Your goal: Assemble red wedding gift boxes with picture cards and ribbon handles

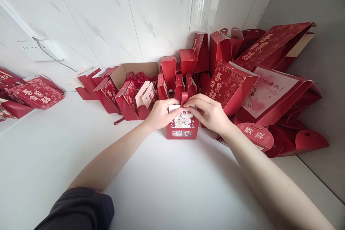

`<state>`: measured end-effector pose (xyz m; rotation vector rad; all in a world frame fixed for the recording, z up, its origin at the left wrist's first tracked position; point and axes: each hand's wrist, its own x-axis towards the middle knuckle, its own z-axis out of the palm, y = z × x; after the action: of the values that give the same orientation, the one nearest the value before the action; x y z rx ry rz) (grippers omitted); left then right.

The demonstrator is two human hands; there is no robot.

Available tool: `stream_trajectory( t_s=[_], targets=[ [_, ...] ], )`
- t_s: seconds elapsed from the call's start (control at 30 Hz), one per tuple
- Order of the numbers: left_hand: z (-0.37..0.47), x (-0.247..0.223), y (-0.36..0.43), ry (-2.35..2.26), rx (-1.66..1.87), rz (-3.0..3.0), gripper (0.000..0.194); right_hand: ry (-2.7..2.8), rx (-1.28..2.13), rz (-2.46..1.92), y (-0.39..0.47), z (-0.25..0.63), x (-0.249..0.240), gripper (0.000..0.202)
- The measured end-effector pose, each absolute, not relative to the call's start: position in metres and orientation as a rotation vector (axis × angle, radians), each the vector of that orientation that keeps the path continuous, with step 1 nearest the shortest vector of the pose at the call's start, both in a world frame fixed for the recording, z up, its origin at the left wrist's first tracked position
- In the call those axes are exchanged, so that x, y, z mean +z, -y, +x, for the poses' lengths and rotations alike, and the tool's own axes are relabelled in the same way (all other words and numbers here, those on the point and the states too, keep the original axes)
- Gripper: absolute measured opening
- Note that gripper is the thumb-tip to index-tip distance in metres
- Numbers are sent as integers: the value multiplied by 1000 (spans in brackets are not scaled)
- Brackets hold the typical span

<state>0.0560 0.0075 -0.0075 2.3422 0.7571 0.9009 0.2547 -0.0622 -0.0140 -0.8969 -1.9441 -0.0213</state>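
A small red gift box (182, 131) with a printed couple on its front stands upright on the white table in the middle of the view. A loop of red ribbon (183, 98) rises from its top edge. My left hand (163, 113) grips the top of the box from the left, its fingers behind and thumb in front. From the right, my right hand (208, 111) pinches at the top edge by the base of the ribbon. What lies right between those fingertips is too small to make out.
Several red gift boxes (128, 100) and an open cardboard box (140, 68) holding dark red ribbons line the tiled wall. Larger red boxes (234, 86) are heaped at the right by the grey side wall. More red boxes (37, 91) lie far left, near a socket panel (40, 50) with a cable.
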Motion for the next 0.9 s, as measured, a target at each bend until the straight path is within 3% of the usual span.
stream_trajectory(
  t_s=[0.37, 0.5, 0.63, 0.9],
  targets=[
    [58, -5, -5, -761, 907, 2330, 25, 1811, 129, -992, 65, 247, -13, 11],
    [56, -3, -6, -729, 836, 2272, 19, 1730, 336, -1023, 66, 246, -13, 4],
    [53, -2, -10, -596, 810, 2152, 16, 1640, 532, -1076, 63, 248, -16, 15],
    [53, -5, -16, -596, 836, 2054, 24, 1630, 541, -1207, 60, 245, -19, 24]
  ],
)
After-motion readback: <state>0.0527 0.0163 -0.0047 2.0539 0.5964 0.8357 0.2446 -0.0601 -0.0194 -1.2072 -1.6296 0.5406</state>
